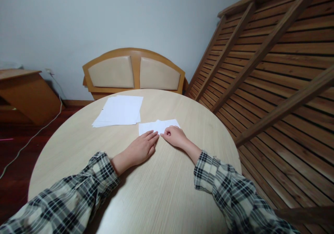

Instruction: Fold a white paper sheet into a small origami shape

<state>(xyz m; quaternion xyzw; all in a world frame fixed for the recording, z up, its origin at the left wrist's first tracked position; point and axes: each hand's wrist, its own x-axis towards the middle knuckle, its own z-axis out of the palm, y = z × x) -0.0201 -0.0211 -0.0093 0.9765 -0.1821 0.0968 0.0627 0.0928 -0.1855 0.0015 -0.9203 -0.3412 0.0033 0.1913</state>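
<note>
A white piece of paper (159, 124), wider than it is deep, lies before me on the round table; a small raised point shows along its far edge. My left hand (141, 147) rests with stretched fingers, the fingertips on the paper's near edge. Curled in a pinch, my right hand (174, 136) is at the same edge just to the right, its thumb and forefinger forming a loop. The fingertips of both hands nearly meet. My right hand covers the paper's near right corner, so the exact grip there is partly hidden.
A loose stack of white sheets (121, 109) lies farther back on the left of the pale wooden table (156, 192). Behind it stands a padded headboard (135, 69). A slatted wooden frame (261, 70) leans close on the right. On the left are a desk (28, 95) and a cable (33, 135).
</note>
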